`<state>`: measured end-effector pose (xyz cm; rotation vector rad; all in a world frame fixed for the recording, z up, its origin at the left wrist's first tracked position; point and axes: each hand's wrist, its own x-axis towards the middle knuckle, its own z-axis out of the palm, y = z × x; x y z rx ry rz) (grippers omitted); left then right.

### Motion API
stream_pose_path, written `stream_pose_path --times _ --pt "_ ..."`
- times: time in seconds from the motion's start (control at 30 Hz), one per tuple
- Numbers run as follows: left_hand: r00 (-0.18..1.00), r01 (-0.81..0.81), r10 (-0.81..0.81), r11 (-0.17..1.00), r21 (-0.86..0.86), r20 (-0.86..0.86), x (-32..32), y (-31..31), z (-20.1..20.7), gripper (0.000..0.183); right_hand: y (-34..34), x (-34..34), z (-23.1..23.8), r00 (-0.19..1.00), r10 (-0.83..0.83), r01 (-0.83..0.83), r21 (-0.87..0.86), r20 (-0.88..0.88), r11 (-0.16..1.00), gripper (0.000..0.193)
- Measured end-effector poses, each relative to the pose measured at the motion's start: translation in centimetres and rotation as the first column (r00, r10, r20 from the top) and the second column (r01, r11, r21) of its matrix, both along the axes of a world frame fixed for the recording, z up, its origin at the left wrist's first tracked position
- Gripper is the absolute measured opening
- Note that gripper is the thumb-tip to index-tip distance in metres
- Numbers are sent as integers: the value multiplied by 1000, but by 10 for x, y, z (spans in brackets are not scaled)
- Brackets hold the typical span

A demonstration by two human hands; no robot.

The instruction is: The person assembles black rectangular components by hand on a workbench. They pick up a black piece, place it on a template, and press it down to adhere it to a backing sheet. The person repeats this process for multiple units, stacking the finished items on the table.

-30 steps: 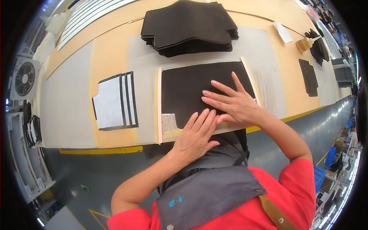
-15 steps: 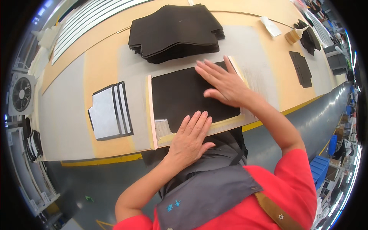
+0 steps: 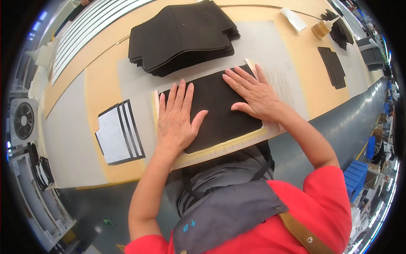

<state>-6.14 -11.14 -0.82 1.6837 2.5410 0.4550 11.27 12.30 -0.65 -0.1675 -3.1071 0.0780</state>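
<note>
Hands lie flat with fingers spread on the black sheet point(image 3: 220, 111) in the middle of the frame. Left hand point(image 3: 177, 118) presses its left end, right hand point(image 3: 253, 94) its upper right corner. The sheet's long side runs left to right across the table point(image 3: 101, 84).

No packages, signs or screens show; only a blank white slip point(image 3: 294, 19) lies at the table's far edge.

hands point(image 3: 215, 108) covering part of black sheet point(image 3: 220, 114), far bench items point(image 3: 363, 46) blurred
</note>
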Motion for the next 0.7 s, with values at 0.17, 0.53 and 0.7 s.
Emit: stream_pose_path --times 0.17,0.53,0.7 --pt "999 0 -1 1000 27 46 5 11 14 79 21 -4 9 984 -33 23 -60 -177 998 69" --pt "973 223 -227 971 -85 -37 41 31 7 94 75 -24 25 960 -225 109 -518 -166 849 16" --pt "948 319 -317 944 -89 32 76 12 13 98 81 -42 23 985 -139 86 -418 -99 904 10"
